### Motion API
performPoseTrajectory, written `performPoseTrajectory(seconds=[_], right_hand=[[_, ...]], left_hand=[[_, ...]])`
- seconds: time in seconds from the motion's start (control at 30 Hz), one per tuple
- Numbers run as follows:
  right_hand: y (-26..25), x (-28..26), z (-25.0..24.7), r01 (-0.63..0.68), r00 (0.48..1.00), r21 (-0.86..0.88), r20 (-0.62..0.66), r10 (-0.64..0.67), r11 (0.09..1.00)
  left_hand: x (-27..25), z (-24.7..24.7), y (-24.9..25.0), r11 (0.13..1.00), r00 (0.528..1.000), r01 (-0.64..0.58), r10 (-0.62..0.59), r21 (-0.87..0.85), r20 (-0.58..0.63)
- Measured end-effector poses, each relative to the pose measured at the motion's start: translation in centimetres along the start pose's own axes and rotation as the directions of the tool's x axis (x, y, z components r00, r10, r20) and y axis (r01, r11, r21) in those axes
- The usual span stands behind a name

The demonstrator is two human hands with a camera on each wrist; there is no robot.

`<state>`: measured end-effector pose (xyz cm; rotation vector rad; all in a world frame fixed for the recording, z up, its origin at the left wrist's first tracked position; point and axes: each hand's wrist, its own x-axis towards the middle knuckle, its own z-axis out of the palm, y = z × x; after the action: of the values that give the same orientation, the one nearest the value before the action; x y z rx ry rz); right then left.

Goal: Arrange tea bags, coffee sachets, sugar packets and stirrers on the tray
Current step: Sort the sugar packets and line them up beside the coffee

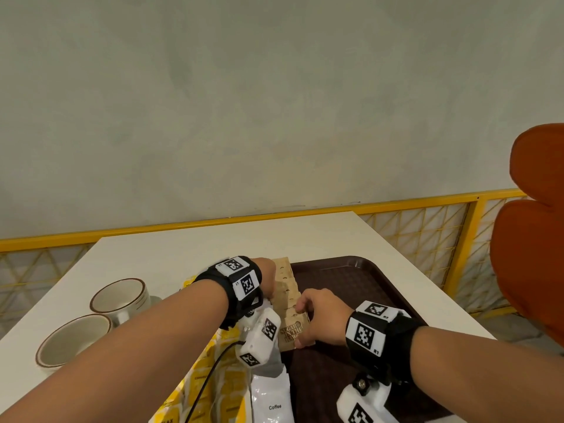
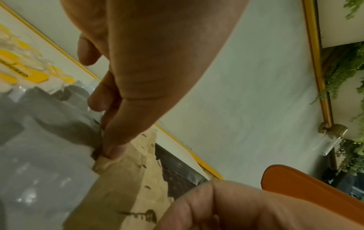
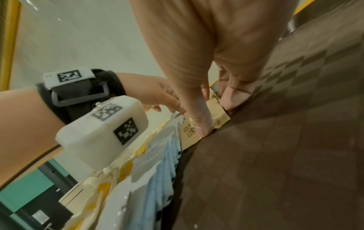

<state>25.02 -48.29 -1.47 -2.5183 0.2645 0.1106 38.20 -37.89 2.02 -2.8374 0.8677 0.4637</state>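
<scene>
Two empty cups [image 1: 100,312] stand at the tabletop's [image 1: 189,245] left side, with yellow tea bags [image 1: 207,370] and white coffee sachets [image 1: 271,401] nearer the tray [image 1: 351,279]. The left hand [image 1: 268,279] pinches the far side of a fanned row of brown sugar packets [image 1: 288,300] on the tray's left edge. The right hand [image 1: 320,319] grips the near packets between thumb and curled fingers.

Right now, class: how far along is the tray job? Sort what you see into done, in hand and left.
Done: brown sugar packets lie fanned in a row along the tray's left edge. In hand: both hands are on that row, the left hand at its far left side, the right hand on its near end. Left: the coffee sachets and yellow tea bags sit at the tray's near-left side; no stirrers are in view.
</scene>
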Motion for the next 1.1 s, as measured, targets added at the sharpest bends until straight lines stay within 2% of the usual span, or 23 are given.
performPoseTrajectory(seconds=[0.2,0.47,0.6,0.67,0.73,0.8,0.97,1.1], right_hand=[[-0.2,-0.1,0.0,0.002,1.0,0.041,-0.025,-0.001,0.999],[-0.5,-0.7,0.0,-0.04,0.996,0.111,-0.069,0.048,0.993],[-1.3,-1.1,-0.2,0.039,0.999,-0.032,0.017,-0.039,0.999],[-1.8,-1.0,-0.1,0.036,0.999,-0.138,0.031,-0.033,0.99],[-2.2,-1.0,0.0,0.025,1.0,-0.162,0.023,-0.021,0.987],[-2.1,-0.7,0.2,0.013,1.0,-0.114,0.025,-0.01,0.993],[-2.0,-0.3,0.4,-0.016,1.0,0.164,0.002,0.016,0.986],[-2.9,-0.2,-0.3,0.023,1.0,0.156,-0.02,-0.02,0.987]], left_hand=[[0.5,0.0,-0.4,0.999,0.999,-0.001,-0.001,-0.052,-0.052],[-0.4,-0.2,-1.1,0.975,0.987,-0.014,-0.022,-0.223,-0.161],[-1.0,-0.1,-1.6,0.963,0.985,-0.02,-0.028,-0.268,-0.171],[-1.2,-0.1,-1.9,0.959,0.986,-0.011,-0.037,-0.282,-0.164],[-1.5,0.0,-2.2,0.957,0.986,-0.004,-0.045,-0.29,-0.162],[-1.7,0.1,-2.3,0.958,0.986,0.002,-0.05,-0.286,-0.161],[-1.9,-0.1,-2.3,0.966,0.987,0.028,-0.068,-0.259,-0.148],[-1.9,-0.1,-2.3,0.973,0.991,0.024,-0.053,-0.23,-0.12]])
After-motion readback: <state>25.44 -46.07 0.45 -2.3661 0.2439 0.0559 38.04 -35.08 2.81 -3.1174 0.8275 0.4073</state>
